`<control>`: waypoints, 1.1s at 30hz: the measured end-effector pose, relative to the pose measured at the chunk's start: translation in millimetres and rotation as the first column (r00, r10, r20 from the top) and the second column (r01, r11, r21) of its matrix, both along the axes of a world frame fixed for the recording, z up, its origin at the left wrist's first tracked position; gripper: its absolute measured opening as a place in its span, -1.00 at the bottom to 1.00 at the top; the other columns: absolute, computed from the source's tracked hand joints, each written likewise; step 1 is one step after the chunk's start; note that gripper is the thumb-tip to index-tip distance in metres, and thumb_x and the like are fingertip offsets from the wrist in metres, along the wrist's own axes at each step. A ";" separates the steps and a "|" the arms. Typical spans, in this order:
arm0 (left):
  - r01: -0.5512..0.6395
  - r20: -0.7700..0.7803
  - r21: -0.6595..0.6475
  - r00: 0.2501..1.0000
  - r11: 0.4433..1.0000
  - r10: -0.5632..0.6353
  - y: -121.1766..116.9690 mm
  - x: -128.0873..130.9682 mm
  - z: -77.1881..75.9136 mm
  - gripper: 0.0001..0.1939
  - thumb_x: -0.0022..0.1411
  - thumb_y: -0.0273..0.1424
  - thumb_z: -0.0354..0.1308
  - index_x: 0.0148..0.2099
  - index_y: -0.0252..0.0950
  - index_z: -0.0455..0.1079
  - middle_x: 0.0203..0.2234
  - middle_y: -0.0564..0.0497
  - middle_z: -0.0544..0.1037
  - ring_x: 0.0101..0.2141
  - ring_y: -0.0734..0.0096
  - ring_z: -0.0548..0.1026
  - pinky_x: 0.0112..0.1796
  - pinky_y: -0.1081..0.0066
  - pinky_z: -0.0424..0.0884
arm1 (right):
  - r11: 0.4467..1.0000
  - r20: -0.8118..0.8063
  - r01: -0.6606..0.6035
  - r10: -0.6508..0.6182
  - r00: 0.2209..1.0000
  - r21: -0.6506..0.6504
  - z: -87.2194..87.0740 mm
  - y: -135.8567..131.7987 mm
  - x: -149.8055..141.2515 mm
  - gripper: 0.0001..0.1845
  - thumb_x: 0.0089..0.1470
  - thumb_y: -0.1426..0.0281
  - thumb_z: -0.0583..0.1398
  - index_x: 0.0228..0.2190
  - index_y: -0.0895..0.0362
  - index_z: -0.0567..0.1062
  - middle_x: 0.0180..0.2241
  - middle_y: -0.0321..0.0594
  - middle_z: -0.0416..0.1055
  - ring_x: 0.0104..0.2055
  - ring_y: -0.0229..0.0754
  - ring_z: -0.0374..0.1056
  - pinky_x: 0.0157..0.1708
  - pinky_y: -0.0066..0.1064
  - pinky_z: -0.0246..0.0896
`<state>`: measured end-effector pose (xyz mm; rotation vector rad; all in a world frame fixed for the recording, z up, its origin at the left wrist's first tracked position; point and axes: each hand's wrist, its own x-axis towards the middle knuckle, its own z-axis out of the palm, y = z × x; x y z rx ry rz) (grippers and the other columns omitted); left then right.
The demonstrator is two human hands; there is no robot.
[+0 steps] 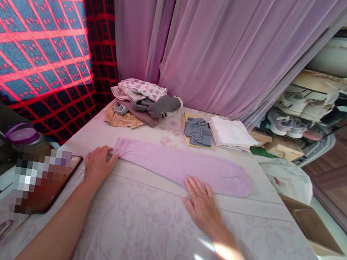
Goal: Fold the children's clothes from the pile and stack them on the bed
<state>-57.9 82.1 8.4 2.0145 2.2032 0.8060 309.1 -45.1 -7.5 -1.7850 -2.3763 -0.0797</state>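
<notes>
A long lilac knitted garment [181, 164] lies folded in a narrow strip across the flowered bed sheet [144, 231]. My left hand [98, 165] rests at the strip's left end, thumb touching its corner, fingers curled down onto the sheet. Fingers stretched out, my right hand [201, 201] lies flat on the garment's near edge towards the right.
A loose heap of clothes [141, 103] sits at the back left. Beside it lie a folded grey piece [198, 132] and a folded white stack [230, 133]. A purple-lidded jar [24, 135] and a tablet stand at left. Shoe rack [297, 119] and cardboard box [313, 224] are at right.
</notes>
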 end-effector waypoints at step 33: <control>-0.058 0.027 -0.071 0.998 0.996 0.061 1.0 8.1 1.0 -0.58 0.24 -0.10 -0.01 -0.03 -0.26 0.44 0.17 -0.27 0.36 0.22 -0.14 0.18 0.14 -0.25 0.01 | 0.951 0.003 0.204 -0.209 0.978 -0.234 29.3 72.4 -86.5 -0.42 0.33 0.18 -0.17 0.30 0.03 0.12 0.37 -0.08 -0.09 0.39 -0.04 -0.16 0.28 0.14 -0.30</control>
